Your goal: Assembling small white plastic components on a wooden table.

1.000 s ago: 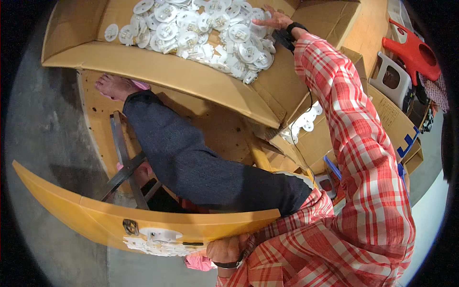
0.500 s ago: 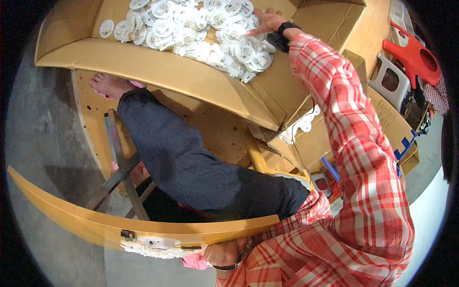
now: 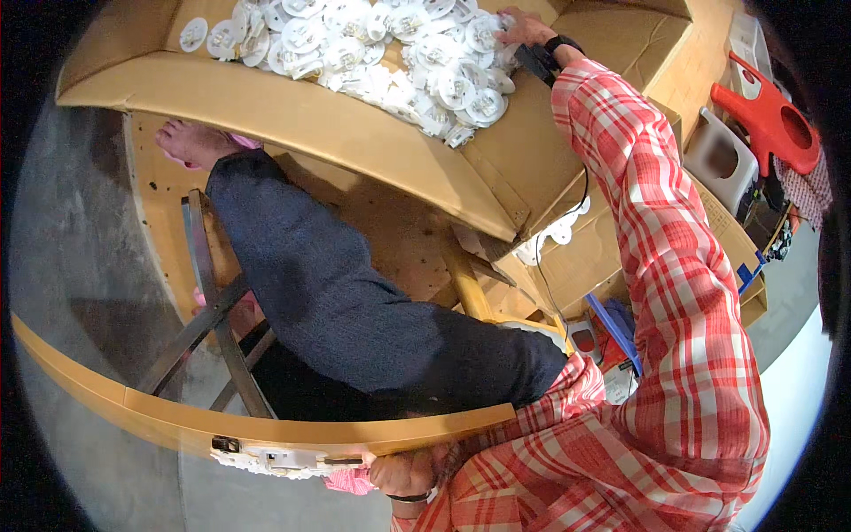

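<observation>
My right hand (image 3: 526, 29) reaches into a large cardboard box (image 3: 266, 97) at the top, its fingers apart against the right edge of a heap of round white plastic pieces (image 3: 434, 53) with small metal-looking fittings. I cannot see anything held in it. At the bottom, my left hand (image 3: 403, 474) is closed beside the wooden board's edge (image 3: 337, 430); what its fingers hold, if anything, is hidden. A row of white plastic parts (image 3: 284, 459) lies along that edge next to it, with a small black piece (image 3: 225, 443) at the far end.
A leg in dark trousers (image 3: 355, 301) crosses the middle, between the box and the board. Dark crossed metal legs (image 3: 217, 328) stand left of it. On the right are a red plastic stool (image 3: 771, 120), a white one (image 3: 722, 160) and more cardboard (image 3: 585, 253). A thin cable (image 3: 548, 284) hangs beside the box.
My right hand has shifted slightly up and right along the heap, its fingers now less spread. The view has moved a little; my left hand stays closed beside the board.
</observation>
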A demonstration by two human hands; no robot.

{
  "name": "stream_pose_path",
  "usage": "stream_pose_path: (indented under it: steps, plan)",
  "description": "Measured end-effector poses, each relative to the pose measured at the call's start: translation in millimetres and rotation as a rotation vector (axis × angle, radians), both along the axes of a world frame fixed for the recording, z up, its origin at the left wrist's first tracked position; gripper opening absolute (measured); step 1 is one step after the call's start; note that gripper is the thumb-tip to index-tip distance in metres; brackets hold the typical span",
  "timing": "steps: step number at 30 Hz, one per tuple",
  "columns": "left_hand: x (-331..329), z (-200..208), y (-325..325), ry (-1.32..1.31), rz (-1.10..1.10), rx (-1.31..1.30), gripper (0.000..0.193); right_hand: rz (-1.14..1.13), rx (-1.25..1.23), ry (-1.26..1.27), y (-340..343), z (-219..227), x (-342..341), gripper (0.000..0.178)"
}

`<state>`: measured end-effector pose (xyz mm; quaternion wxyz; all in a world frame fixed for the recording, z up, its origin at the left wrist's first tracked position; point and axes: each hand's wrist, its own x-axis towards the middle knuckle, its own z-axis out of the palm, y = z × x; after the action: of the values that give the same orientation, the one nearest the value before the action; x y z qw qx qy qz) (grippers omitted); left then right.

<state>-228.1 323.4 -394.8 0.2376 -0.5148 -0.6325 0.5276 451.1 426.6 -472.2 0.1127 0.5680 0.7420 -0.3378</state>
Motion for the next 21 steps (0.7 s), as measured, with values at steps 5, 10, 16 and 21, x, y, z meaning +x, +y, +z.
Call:
stream_pose_path:
  steps: [5, 10, 16, 21]
  plan:
    - [57, -12, 18, -0.159, 0.144, -0.078, 0.042, -0.418, -0.333, 0.306, -14, 49, 17, 0.053]
    - [24, -1, 15, -0.762, 0.221, 0.512, 0.042, -0.781, -0.905, 1.348, 8, 86, -14, 0.047]
    - [55, -19, -9, -0.807, 0.226, 0.588, 0.042, 0.115, -0.526, 0.000, 4, 97, -33, 0.065]
    - [20, -10, 7, -0.183, 0.131, 0.089, 0.041, 0.285, -0.037, -0.282, 13, 157, -81, 0.075]
